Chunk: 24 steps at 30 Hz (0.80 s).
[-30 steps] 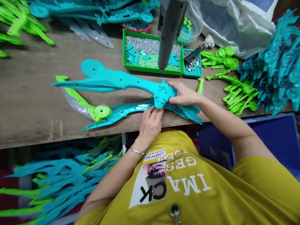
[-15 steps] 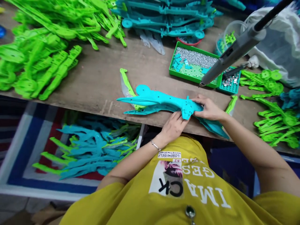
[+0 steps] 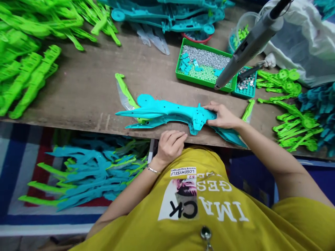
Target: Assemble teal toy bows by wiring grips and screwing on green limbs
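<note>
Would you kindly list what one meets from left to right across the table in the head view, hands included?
Pile of green parts, green arm with a clear backing, left hand, right hand on the teal assembly, short green piece, green heap, teal stack at the right edge.

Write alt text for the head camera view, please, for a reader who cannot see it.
A right hand grips long turquoise plastic parts on a brown workbench; the left hand curls beside them. A grey tool hangs near a green tray of small silver pieces.
</note>
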Motion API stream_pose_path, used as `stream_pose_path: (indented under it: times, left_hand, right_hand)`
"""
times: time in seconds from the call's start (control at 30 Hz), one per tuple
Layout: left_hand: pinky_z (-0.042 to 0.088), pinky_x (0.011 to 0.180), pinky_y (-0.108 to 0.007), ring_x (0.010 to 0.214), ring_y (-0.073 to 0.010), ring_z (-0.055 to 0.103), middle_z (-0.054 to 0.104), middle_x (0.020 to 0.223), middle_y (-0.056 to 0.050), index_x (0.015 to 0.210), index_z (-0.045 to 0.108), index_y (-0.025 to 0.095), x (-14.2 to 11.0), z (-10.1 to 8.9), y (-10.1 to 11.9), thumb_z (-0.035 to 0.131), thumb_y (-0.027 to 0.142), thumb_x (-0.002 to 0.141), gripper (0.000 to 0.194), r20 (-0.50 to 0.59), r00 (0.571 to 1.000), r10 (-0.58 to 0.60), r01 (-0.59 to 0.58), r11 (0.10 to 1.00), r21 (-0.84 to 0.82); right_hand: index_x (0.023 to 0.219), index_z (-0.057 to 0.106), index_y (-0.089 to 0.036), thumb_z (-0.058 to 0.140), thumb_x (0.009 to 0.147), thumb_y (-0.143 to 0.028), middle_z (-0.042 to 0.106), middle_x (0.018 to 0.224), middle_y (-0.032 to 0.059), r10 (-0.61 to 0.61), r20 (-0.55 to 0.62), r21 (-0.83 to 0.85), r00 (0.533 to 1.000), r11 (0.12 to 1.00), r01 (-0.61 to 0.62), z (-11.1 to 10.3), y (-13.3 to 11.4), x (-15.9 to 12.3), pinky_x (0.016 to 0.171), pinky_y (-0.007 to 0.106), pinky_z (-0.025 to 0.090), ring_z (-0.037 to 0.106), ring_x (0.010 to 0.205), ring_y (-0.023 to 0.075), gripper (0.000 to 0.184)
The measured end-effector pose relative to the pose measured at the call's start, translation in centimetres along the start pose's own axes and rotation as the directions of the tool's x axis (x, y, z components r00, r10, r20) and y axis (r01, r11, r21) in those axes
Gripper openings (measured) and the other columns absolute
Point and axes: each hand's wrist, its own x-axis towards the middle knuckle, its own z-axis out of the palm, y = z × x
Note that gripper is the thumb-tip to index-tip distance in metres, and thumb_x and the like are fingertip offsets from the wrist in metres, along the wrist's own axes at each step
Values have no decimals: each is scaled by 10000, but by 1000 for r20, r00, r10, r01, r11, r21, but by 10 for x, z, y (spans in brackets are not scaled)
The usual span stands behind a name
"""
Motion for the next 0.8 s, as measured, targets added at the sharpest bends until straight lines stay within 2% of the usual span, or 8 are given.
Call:
stream_pose_path:
  times: [0.13, 0.2, 0.3, 0.37, 0.47, 0.6, 0.7, 0.8]
  left_hand:
    - [521, 931, -460, 973, -238, 679, 763, 1029, -77, 1105, 712, 275, -4, -18, -15, 609, 179, 904, 245, -33, 979, -200, 199, 980, -26]
    - [488, 997, -510, 1031, -266, 662, 723, 1053, -92, 1124, 669, 272, 0, -34, -27, 591, 231, 926, 217, -166, 933, -320, 323, 946, -12]
    - [488, 1025, -502, 1147, -285, 624, 650, 1162, -117, 1177, 574, 248, 14, -65, -48, 526, 301, 978, 212, -451, 743, -494, 540, 841, -32]
    - [538, 970, -428, 1126, -247, 641, 640, 1195, -109, 1176, 528, 241, 23, -83, -62, 513, 316, 982, 209, -481, 632, -608, 652, 753, -95]
    - [567, 927, -334, 1052, -182, 685, 692, 1137, -80, 1144, 525, 227, 29, -99, -77, 523, 339, 969, 208, -319, 580, -749, 728, 653, -209]
    - [585, 785, -285, 956, -178, 722, 736, 1061, -74, 1138, 570, 209, 32, -104, -90, 536, 483, 979, 319, -82, 491, -867, 777, 479, -409]
    - [567, 656, -275, 793, -179, 722, 744, 966, -71, 1059, 594, 206, 38, -107, -97, 535, 599, 972, 407, 106, 416, -903, 819, 322, -475]
    - [560, 613, -270, 747, -181, 722, 747, 954, -71, 1017, 607, 201, 48, -110, -105, 591, 577, 951, 382, 235, 402, -885, 845, 259, -468]
  right_hand:
    - [1227, 747, -157, 699, 682, -327, 669, 994, 70, -5, 9, -14, 1000, 1000, 5, 0, -1, 0, 913, 406, 510, 625, 929, 254, 573]
    - [1242, 746, -162, 699, 682, -321, 659, 1009, 80, -12, 15, -34, 1000, 999, 13, 1, -2, -1, 924, 422, 513, 628, 934, 263, 584]
    - [1250, 748, -177, 708, 687, -311, 660, 1026, 92, -17, 24, -64, 1000, 998, 19, 1, -3, -2, 922, 448, 521, 640, 939, 283, 580]
    - [1255, 748, -201, 711, 707, -317, 675, 1059, 96, -21, 36, -56, 999, 998, 23, 2, -2, -2, 930, 458, 528, 657, 960, 295, 561]
    - [1255, 748, -222, 718, 740, -354, 700, 1110, 100, -30, 49, -43, 998, 999, 32, 2, 0, -2, 953, 468, 534, 672, 1018, 312, 532]
    - [1266, 742, -211, 729, 763, -419, 709, 1125, 111, -20, 81, -57, 997, 998, 25, 1, 1, 0, 971, 496, 535, 673, 1045, 330, 544]
    - [1290, 730, -197, 737, 779, -467, 695, 1155, 126, -7, 111, -58, 994, 998, 14, -1, 1, 0, 999, 515, 530, 672, 1074, 339, 578]
    - [1307, 722, -208, 750, 780, -506, 688, 1164, 119, 2, 126, -66, 992, 998, 6, -2, 1, 1, 1023, 521, 526, 668, 1095, 341, 606]
